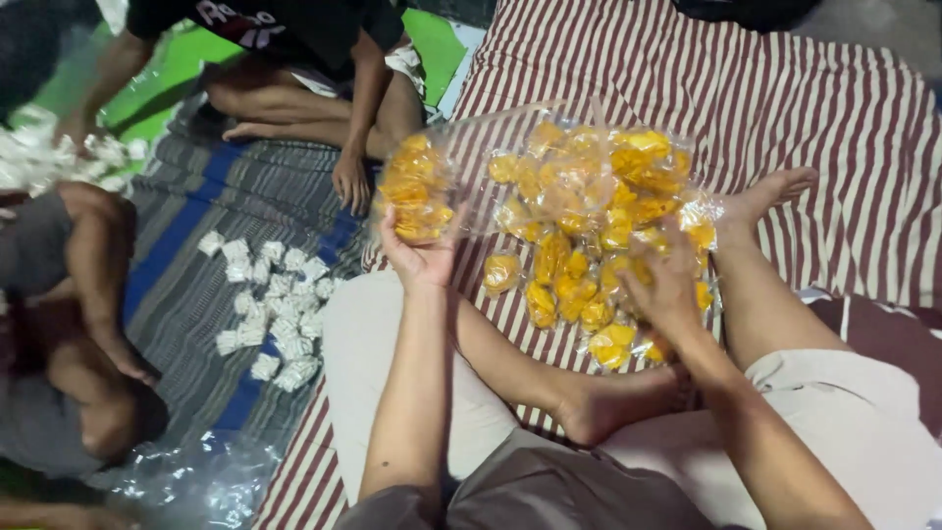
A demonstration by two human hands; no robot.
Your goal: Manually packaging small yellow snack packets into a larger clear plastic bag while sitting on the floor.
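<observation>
A: So, left hand (420, 257) raised, fingers curled up around one clear packet of yellow snacks (414, 188), held just above the striped cloth (834, 147).

B: Right hand (669, 285)?

A: Down on the heap of filled packets (589, 226), fingers bent and pressed into the plastic at the heap's right edge. Clamped on one particular packet or only resting on several: cannot tell, knuckles hiding the tips.

B: Progress, judging by the lay of things?

A: Well along, probably. Dozens of filled yellow packets piled between the legs on the striped cloth, near the outstretched foot (775, 191). No loose, unbagged snacks visible anywhere. Looks like gathering or sorting of finished packets, one lifted apart from the rest.

B: Anything left to handle?

A: Most of the heap, still loose and ungrouped. Crumpled clear plastic (186, 481) lying at lower left, well apart from the heap; full or empty not clear.

B: Others nearby?

A: Another person seated opposite, one hand (350, 183) resting on the grey-and-blue mat (186, 294) beside a scatter of small white packets (273, 309). Separate pile, untouched by the wearer's hands.
</observation>
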